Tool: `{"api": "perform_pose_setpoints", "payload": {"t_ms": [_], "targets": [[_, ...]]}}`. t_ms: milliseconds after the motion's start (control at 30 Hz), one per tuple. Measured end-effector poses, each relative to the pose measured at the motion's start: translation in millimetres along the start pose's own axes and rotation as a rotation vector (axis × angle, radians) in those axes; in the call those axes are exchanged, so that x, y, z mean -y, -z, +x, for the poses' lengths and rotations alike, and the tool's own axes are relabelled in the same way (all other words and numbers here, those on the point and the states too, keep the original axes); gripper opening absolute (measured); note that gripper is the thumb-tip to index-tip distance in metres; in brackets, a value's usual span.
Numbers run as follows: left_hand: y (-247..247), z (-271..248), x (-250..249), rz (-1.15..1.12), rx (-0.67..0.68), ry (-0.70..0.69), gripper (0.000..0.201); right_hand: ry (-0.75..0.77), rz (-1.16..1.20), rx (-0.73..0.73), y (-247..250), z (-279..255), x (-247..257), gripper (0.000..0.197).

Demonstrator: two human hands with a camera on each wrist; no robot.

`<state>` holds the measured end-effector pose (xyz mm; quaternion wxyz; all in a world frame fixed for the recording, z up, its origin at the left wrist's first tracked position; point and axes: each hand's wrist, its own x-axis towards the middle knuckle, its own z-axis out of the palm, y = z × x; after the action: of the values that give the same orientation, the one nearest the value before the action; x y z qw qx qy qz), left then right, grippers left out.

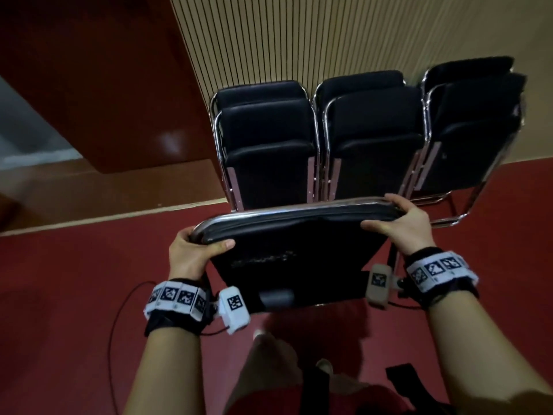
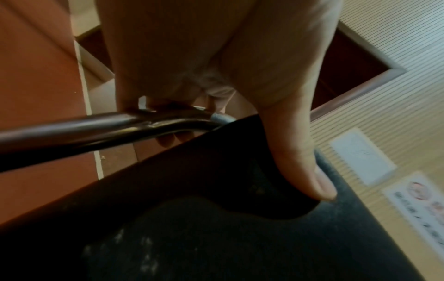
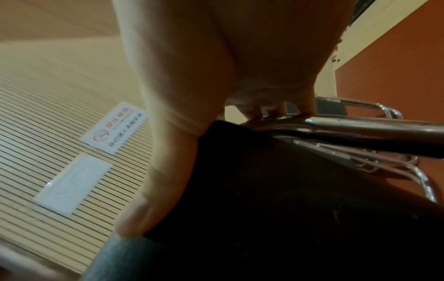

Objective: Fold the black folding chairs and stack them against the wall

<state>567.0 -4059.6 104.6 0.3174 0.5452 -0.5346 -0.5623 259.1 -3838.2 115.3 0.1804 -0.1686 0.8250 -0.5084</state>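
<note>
We are gripping the folded chair (image 1: 296, 259) by its top rail, left hand (image 1: 191, 253) and right hand (image 1: 410, 226) curled at either end, rail running crosswise, stacked chairs (image 1: 326, 139) directly ahead against the wall (image 1: 299, 34).

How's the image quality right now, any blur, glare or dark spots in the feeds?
Head view: dim, wall lines bowed by the wide lens, glare on the chair frame. Left wrist view: wall signs smeared, chair nearly black. Right wrist view: hand soft and close, chair dark.
</note>
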Motion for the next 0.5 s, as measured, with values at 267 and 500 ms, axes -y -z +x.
{"api": "perform_pose_setpoints", "payload": {"t_ms": [267, 500], "targets": [[-38, 126, -10, -0.021, 0.007, 0.069, 0.064, -0.112, -0.029, 0.055, -73, 112, 15, 0.091], [-60, 213, -14, 0.016, 0.018, 0.132, 0.067, -0.19, -0.081, 0.069, -122, 180, 19, 0.097]]}}
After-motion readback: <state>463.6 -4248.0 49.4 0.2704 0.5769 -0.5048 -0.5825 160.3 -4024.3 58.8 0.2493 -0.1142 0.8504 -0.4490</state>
